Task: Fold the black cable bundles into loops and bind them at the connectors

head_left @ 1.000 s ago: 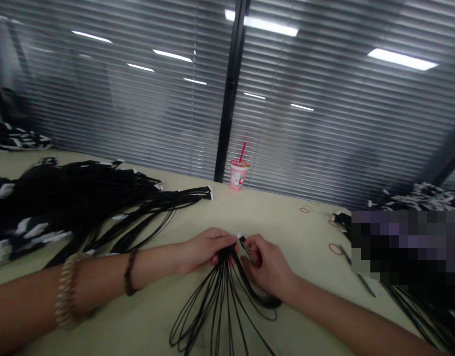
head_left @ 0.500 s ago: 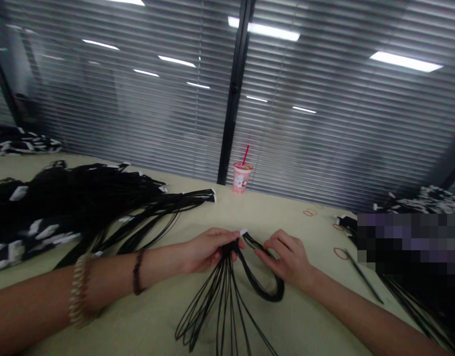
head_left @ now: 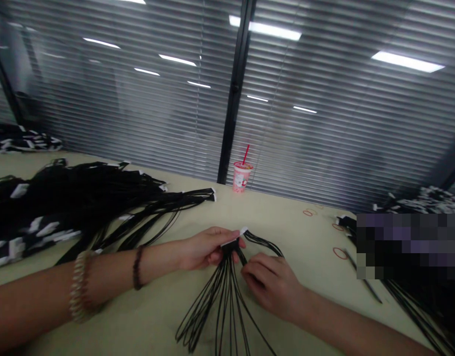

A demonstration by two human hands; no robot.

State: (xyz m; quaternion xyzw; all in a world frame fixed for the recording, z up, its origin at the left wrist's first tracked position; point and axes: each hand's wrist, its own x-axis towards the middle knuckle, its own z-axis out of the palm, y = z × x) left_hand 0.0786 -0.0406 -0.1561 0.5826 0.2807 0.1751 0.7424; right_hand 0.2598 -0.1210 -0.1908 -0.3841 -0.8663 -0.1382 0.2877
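Note:
My left hand (head_left: 206,247) pinches together the top of a bundle of thin black cord loops (head_left: 220,306) that fan out toward me on the pale table (head_left: 264,212). A small white tag (head_left: 243,231) sticks out at the pinch. My right hand (head_left: 272,284) lies just right of the pinch with its fingers curled around part of the same cords. One loop (head_left: 266,242) arcs out above my right hand. My left wrist wears a dark bead bracelet and a pale coiled band.
A big heap of black cords with white tags (head_left: 64,202) covers the table's left. A pink cup with a red straw (head_left: 241,176) stands at the back by the blinds. Red rubber bands (head_left: 339,253) lie to the right. More cords (head_left: 416,296) sit far right.
My right hand has come back left and toward me, from an open reach on the loop to curled fingers beside the pinch. The left hand has held still.

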